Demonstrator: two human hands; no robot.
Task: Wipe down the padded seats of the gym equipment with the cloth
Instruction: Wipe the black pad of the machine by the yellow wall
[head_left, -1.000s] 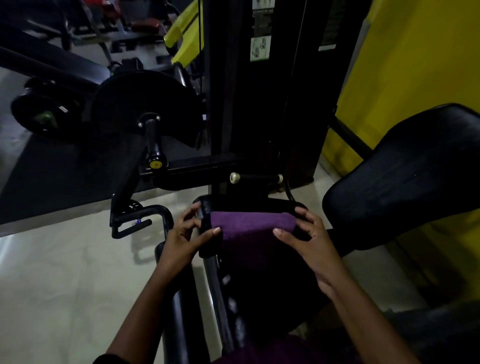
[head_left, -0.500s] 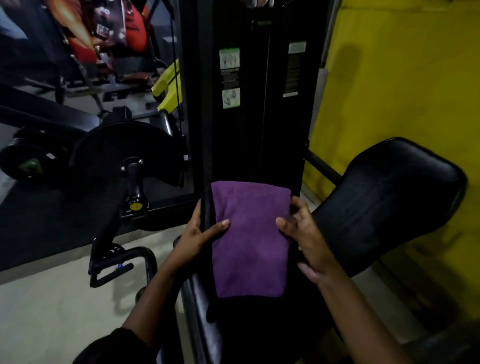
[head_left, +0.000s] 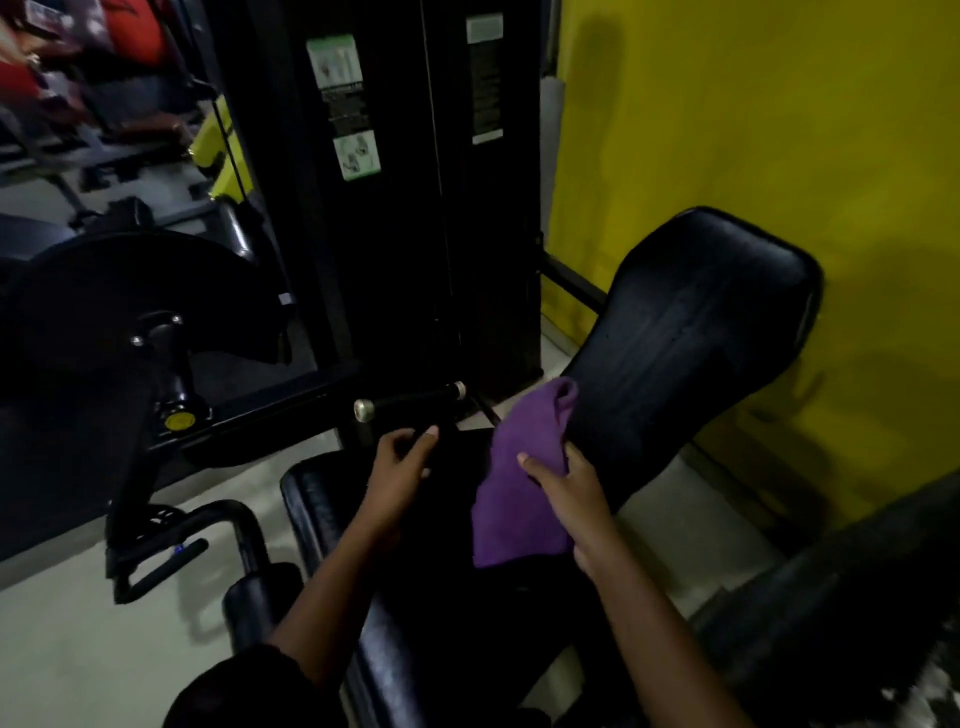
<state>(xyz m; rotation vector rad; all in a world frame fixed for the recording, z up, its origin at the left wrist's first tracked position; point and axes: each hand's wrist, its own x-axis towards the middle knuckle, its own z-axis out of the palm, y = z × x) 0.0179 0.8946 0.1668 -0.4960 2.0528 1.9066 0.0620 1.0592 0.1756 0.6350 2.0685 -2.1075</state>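
Note:
My right hand (head_left: 569, 491) grips a purple cloth (head_left: 519, 488) that hangs bunched beside the lower edge of a black padded backrest (head_left: 691, 343). The cloth's top corner touches that pad. My left hand (head_left: 397, 467) hovers over the front end of the black padded seat (head_left: 332, 519) in front of me, fingers loosely curled and holding nothing. The seat's middle is very dark and partly hidden by my arms.
A black weight-stack tower (head_left: 405, 208) with instruction stickers stands straight ahead. A short metal-tipped handle (head_left: 410, 402) juts out just beyond my left hand. A black cam wheel (head_left: 140, 296) and a footrest bar (head_left: 171, 545) sit left. A yellow wall (head_left: 779, 130) is right.
Both hands held the cloth spread flat on the seat's end. My left hand has let go, and my right hand has carried the bunched cloth right to the backrest.

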